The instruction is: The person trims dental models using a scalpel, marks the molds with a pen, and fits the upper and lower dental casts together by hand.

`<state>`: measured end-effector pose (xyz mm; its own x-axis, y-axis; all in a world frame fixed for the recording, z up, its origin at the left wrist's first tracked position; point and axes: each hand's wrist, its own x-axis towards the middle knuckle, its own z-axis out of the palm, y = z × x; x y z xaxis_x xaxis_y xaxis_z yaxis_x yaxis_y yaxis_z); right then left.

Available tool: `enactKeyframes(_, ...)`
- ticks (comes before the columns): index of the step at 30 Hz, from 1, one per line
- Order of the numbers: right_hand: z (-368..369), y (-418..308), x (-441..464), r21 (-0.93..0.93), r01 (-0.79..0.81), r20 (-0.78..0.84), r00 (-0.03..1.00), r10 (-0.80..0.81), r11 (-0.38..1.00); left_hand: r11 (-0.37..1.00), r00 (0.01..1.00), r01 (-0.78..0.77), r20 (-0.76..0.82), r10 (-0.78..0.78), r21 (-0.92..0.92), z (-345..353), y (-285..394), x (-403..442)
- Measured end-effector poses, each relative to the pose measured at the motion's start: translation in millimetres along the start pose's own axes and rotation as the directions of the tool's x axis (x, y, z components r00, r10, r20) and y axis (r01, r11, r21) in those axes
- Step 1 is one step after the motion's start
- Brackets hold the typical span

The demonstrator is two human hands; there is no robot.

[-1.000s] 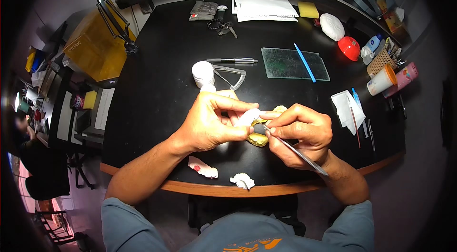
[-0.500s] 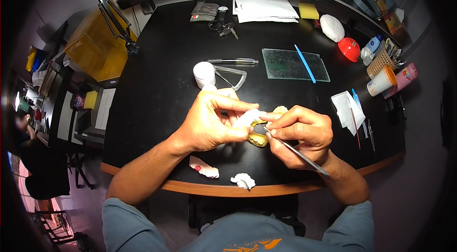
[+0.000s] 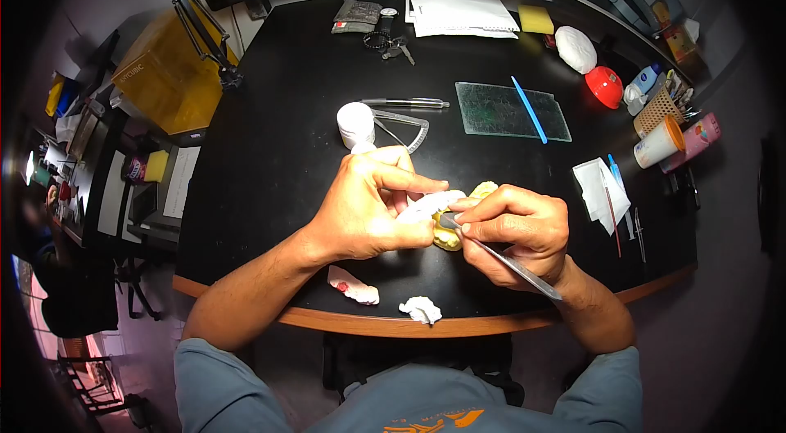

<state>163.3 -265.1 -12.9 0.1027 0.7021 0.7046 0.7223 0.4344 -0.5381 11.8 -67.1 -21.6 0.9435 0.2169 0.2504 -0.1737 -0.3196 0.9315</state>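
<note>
- Yellow cast point(image 3: 447, 240), toothed in outline, with a dark grey middle; between the two hands near the front of the worktop point(image 3: 270, 163). Partly covered by the fingers; whether it rests on the surface cannot be told.
- White wad point(image 3: 429, 206), at the cast's left side, between the left index finger and thumb.
- Left hand point(image 3: 352, 208): index finger along the wad's far side, thumb at its near side beside the cast; fingers closed about the wad, remaining fingers partly hidden.
- Right hand point(image 3: 528, 228): fingers pinching a slim metal tool point(image 3: 521, 269), fingertips at the cast's right side; tool's flat end slanting back below the palm.
- White jar point(image 3: 355, 124), beyond the left hand; curved gauge point(image 3: 416, 130) just beside it, dark pen point(image 3: 407, 103) beyond.
- Glass plate point(image 3: 490, 118), beyond the right hand, a blue stick point(image 3: 530, 110) lying across it.
- Pink-stained wad point(image 3: 354, 286) and crumpled white scrap point(image 3: 420, 309), near the front edge.
- White paper point(image 3: 595, 183), right of the right hand, with a thin brush point(image 3: 613, 216) lying across it.
- Papers point(image 3: 463, 14), wallet point(image 3: 357, 14) and keys point(image 3: 399, 49), toward the back.
</note>
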Motion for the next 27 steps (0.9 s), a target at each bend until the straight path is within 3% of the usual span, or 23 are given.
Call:
enactKeyframes(13, -5.9, -2.4, -0.6, 0.016, -0.050, 0.058, 0.997, 0.049, 0.999, 1.000, 0.999, 0.014, 0.040, -0.014, -0.003, -2.1, 1.6, 0.7)
enactKeyframes(22, 0.1, 3.1, -1.4, 0.023, 0.013, -0.008, 1.000, -0.012, 1.000, 1.000, 0.999, -0.004, 0.040, 0.004, 0.009, -2.7, 2.5, 1.4)
enactKeyframes(27, -4.2, -1.8, -0.7, 0.025, -0.046, 0.047, 0.998, 0.045, 0.999, 1.000, 0.999, 0.008, 0.041, -0.008, 0.000, -2.2, 2.3, 1.2)
